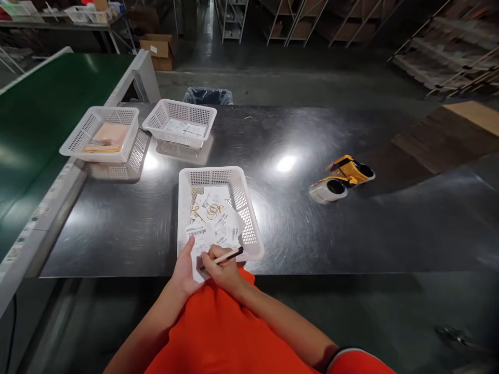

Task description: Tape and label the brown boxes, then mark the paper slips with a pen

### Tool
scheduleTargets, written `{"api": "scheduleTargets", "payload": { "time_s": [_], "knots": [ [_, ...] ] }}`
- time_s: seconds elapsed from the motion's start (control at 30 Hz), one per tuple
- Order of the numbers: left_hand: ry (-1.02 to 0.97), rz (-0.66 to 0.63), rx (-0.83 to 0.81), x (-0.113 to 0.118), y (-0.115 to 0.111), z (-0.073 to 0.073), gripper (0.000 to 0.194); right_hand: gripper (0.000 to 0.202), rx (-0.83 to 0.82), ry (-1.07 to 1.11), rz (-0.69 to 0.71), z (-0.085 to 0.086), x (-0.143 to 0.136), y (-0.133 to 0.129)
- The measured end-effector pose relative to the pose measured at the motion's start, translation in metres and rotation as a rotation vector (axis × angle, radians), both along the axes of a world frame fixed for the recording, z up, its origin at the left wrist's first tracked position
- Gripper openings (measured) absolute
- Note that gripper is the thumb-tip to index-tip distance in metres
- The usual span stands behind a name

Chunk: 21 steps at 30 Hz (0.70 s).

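Observation:
My left hand (184, 269) is closed on a white paper slip (200, 240) printed with a barcode and lines of text, its thumb along the slip's left edge. A pen (229, 255) with a pale barrel and black ends sits in the closed fingers of my right hand (223, 270), its tip at the lower part of the slip. Just beyond both hands stands a white perforated plastic basket (249, 228). Inside it lie several white printed papers (230, 221) and loops of yellow string or bands (214, 210). My hands cover the basket's near left corner.
Two more white baskets stand at the back left, one holding pinkish packets (111, 134), the other papers (183, 127). A yellow-and-white tape dispenser (345, 176) lies on the metal table (304, 234). Cardboard (448, 135) is at right; a green conveyor belt (50, 104) runs along the left.

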<state>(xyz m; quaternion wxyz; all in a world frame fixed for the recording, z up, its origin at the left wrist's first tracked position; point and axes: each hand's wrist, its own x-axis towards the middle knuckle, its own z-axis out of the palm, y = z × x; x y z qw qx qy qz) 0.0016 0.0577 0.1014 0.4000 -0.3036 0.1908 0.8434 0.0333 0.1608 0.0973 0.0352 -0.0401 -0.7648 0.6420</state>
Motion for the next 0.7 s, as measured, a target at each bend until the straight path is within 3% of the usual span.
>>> {"api": "scheduleTargets", "payload": {
  "time_s": [0.7],
  "knots": [
    [-0.024, 0.0, -0.037, -0.003, 0.001, 0.008, 0.041, 0.037, 0.017, -0.03, -0.005, 0.0, -0.002, 0.002]
  ]
}}
